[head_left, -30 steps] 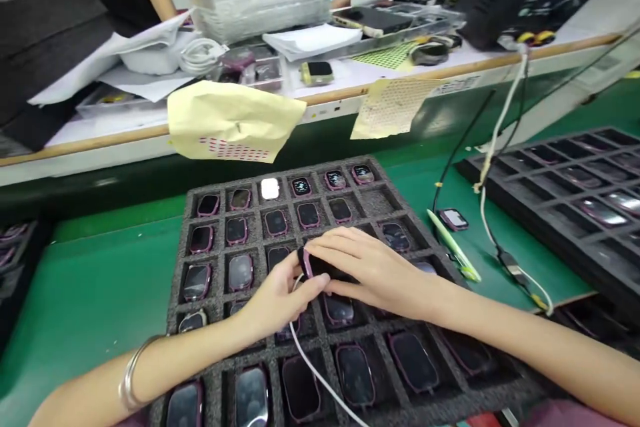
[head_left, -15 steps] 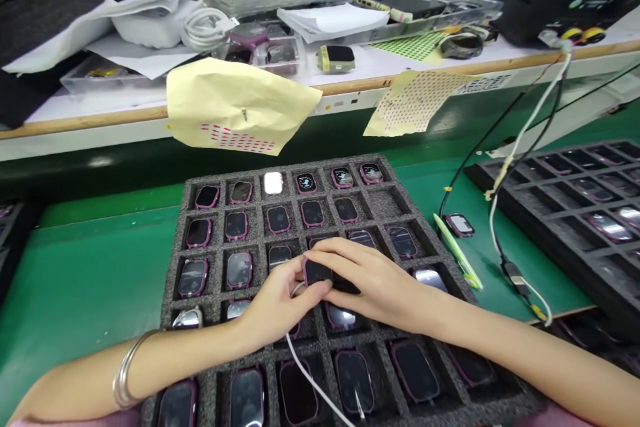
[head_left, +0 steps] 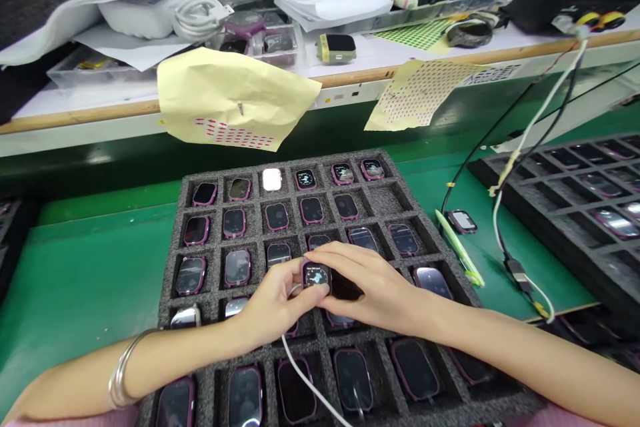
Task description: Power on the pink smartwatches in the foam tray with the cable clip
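Observation:
A pink-cased smartwatch body [head_left: 317, 275] with a lit screen sits between my two hands over the middle of a black foam tray [head_left: 176, 195]. My left hand [head_left: 273, 303] pinches the watch's left side, and a white cable [head_left: 306, 378] runs from that side down toward me. From the right, the fingers of my right hand [head_left: 373, 285] close around the watch. The tray's cells hold several more pink watch bodies, most with dark screens, one [head_left: 272, 179] glowing white in the back row.
A second foam tray [head_left: 560, 200] of watches lies at the right. A loose watch [head_left: 461, 221], a green pen [head_left: 457, 249] and hanging cables [head_left: 505, 213] lie on the green mat between trays. Yellow sticker sheets [head_left: 230, 100] hang off the cluttered shelf behind.
The watch has turned from edge-on to face-up in my hands, and its screen has lit up. My view has tilted slightly downward.

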`<state>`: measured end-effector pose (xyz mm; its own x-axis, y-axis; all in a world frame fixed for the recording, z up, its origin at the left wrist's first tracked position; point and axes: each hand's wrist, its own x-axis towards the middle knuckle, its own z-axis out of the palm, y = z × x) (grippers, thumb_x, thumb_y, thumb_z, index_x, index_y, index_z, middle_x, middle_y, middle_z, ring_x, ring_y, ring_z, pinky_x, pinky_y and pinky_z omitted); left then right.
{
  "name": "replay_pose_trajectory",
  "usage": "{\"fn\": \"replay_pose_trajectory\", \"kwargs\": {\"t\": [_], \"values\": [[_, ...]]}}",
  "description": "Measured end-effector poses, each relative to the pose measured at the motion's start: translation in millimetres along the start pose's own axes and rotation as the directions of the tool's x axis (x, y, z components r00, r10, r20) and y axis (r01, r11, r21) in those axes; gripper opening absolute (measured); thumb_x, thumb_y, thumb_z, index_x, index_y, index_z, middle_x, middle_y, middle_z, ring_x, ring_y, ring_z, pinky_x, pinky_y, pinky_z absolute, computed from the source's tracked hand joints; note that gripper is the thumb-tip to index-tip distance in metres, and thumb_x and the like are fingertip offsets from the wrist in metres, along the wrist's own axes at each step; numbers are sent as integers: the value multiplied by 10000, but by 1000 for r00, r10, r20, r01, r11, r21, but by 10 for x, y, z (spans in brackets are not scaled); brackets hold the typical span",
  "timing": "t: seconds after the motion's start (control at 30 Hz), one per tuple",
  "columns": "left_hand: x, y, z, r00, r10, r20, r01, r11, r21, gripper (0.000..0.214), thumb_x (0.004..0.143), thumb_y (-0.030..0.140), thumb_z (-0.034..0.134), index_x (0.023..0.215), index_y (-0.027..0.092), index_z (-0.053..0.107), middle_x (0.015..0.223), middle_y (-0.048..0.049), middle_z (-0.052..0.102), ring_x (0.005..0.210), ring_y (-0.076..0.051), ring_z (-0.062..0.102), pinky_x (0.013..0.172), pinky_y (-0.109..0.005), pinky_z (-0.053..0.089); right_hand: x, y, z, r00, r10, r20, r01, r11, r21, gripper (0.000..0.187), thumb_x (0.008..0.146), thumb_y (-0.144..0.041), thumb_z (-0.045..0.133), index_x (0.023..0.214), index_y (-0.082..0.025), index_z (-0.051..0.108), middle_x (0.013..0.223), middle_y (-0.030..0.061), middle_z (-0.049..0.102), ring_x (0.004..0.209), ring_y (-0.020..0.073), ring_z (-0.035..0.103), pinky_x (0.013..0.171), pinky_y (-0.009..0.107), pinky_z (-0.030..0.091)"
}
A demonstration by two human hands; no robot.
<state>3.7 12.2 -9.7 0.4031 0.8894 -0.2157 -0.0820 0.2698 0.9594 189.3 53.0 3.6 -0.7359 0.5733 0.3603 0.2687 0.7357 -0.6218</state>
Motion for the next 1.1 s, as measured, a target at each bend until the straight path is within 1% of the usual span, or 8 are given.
{"fn": "replay_pose_trajectory", "kwargs": {"t": [0.1,0.27,0.5,0.7,0.93,1.03,1.1], "values": [[-5,-16,3,1000,-3,-8,3,1000,4,245,834,349,636,953,136,623,821,-36,614,865,-202,557,807,-299,439,-16,1,2,1000,8,7,-8,1000,22,398,876,-221,615,1254,-164,505,1102,119,621,975,232,617,837,343,529],[-2,-14,9,1000,-4,14,4,1000,-8,229,844,318,623,985,137,608,846,-37,603,862,-192,543,804,-290,431,-30,8,8,1000,6,4,-6,997,72,388,906,-245,603,1266,-143,498,1113,132,602,993,235,602,831,338,531],[-7,27,10,1000,-24,13,24,1000,8,197,852,291,612,963,129,601,857,-41,609,833,-182,538,785,-283,434,-52,21,12,1000,-1,-1,1,996,94,420,911,-269,622,1281,-131,481,1124,138,597,999,235,596,849,341,521],[-5,14,17,1000,-6,26,6,1000,11,216,861,271,600,1022,126,595,955,-66,648,925,-205,564,847,-300,434,-64,17,22,1000,25,8,-26,992,121,424,910,-263,625,1287,-139,476,1127,139,592,1007,233,587,857,347,518],[-3,-5,22,999,-4,34,3,1000,24,226,874,277,590,1044,129,588,966,-64,642,923,-197,555,847,-301,430,-87,7,56,999,32,8,-33,994,107,410,923,-267,593,1291,-132,471,1119,151,572,992,242,580,832,362,522],[-26,-16,26,999,-11,46,9,999,46,264,890,325,570,1091,154,570,957,-45,619,897,-179,538,798,-278,432,-47,-40,-13,1000,17,-18,-16,997,71,398,886,-246,618,1252,-131,513,1094,147,564,977,247,570,816,368,516],[-45,-20,17,994,-50,92,46,998,46,347,867,379,601,1142,175,538,901,-19,589,781,-146,519,690,-245,426,3,-27,-162,998,4,-56,0,998,60,403,849,-253,654,1222,-152,543,1062,123,570,956,240,572,813,362,510]]}}
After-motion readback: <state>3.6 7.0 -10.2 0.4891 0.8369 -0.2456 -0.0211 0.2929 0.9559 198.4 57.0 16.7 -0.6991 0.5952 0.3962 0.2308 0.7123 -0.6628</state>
